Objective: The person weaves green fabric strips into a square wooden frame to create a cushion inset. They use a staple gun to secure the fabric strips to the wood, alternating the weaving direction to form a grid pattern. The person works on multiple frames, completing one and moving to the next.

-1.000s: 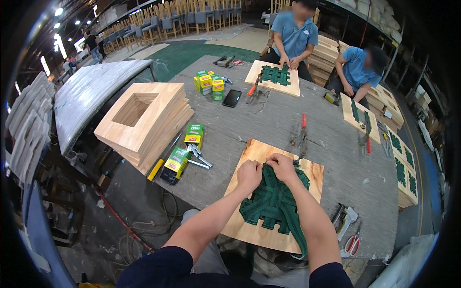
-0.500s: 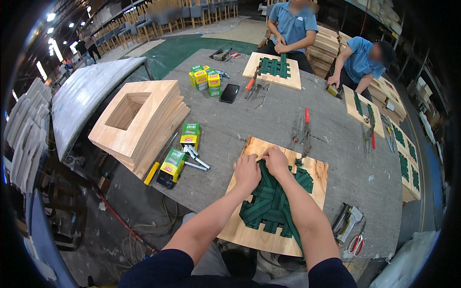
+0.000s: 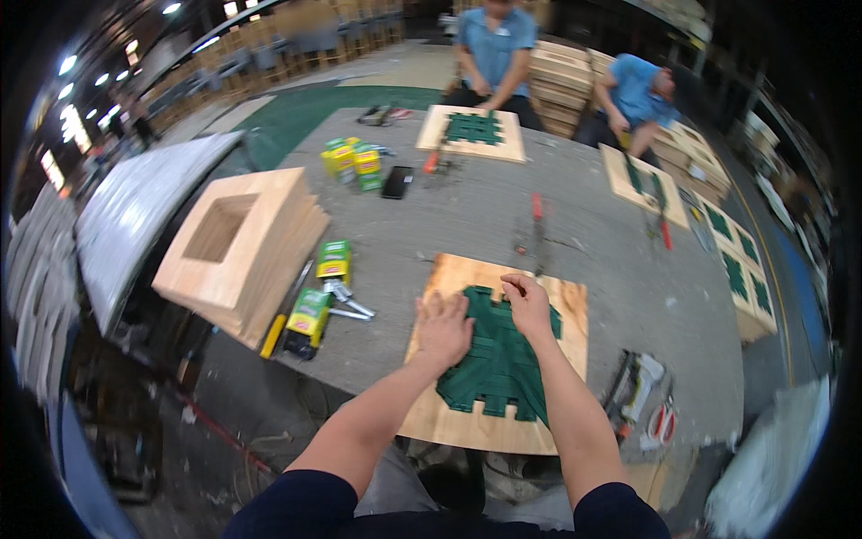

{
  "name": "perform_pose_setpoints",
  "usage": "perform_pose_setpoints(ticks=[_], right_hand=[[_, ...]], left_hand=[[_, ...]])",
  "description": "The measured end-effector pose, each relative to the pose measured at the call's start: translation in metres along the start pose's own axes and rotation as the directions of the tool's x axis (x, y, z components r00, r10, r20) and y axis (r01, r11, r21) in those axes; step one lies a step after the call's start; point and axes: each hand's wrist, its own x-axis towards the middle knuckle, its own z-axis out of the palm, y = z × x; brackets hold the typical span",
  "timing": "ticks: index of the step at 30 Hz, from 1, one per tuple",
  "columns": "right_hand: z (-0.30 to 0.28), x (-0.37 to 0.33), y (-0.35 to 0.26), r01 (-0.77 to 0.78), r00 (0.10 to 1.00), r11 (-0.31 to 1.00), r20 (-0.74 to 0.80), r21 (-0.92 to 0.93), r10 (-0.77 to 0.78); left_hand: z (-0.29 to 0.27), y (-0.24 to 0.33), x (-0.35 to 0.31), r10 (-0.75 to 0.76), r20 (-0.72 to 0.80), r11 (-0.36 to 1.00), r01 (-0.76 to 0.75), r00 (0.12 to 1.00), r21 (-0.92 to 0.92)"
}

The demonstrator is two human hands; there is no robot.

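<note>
A light wooden board [image 3: 422,415] lies on the table in front of me, with dark green webbing straps [image 3: 494,355] woven across its middle. My left hand [image 3: 443,331] rests flat at the webbing's upper left edge, fingers spread, partly on bare wood. Over the upper right of the webbing is my right hand [image 3: 530,310], its fingers curled into a pinch. Whatever may be between those fingertips is too blurred to make out. Just beyond the board lies a red-handled metal tool [image 3: 537,207], its near end close to my right hand.
Stacked wooden frames [image 3: 206,225] stand at left, near green-yellow boxes [image 3: 310,314] with metal staple strips. A staple gun [image 3: 642,386] and red-handled scissors [image 3: 662,422] lie at right. Across the table are a phone [image 3: 397,182] and two co-workers [image 3: 496,49] with similar boards.
My left hand has let go of the strap and flattened onto the board's upper left. The right hand has come apart from it toward the right. The whole view has shifted and blurred slightly.
</note>
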Motion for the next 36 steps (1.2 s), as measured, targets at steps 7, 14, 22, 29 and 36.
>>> perform_pose_setpoints(ticks=[7,14,22,29,36], right_hand=[[-0.214,-0.173,0.008,-0.322,0.828,0.889,-0.552,-0.326,0.098],[-0.279,-0.190,0.062,-0.743,0.666,0.453,-0.612,-0.493,0.426],[-0.293,-0.161,0.059,-0.586,0.678,0.807,-0.505,0.068,0.534],[-0.294,-0.131,-0.064,-0.234,0.866,0.972,-0.451,0.022,0.218],[-0.115,-0.029,-0.164,-0.271,0.923,0.962,0.287,0.010,0.257]], left_hand=[[-0.002,-0.003,-0.004,-0.040,0.076,0.999,0.038,0.996,0.037],[-0.001,-0.004,-0.004,-0.023,0.034,1.000,0.022,0.999,0.016],[0.007,-0.009,-0.003,-0.016,-0.083,0.999,0.012,0.996,-0.051],[0.009,-0.006,-0.006,-0.007,-0.023,0.997,0.006,1.000,-0.077],[0.005,-0.015,-0.006,-0.032,0.015,0.994,0.033,0.999,-0.104]])
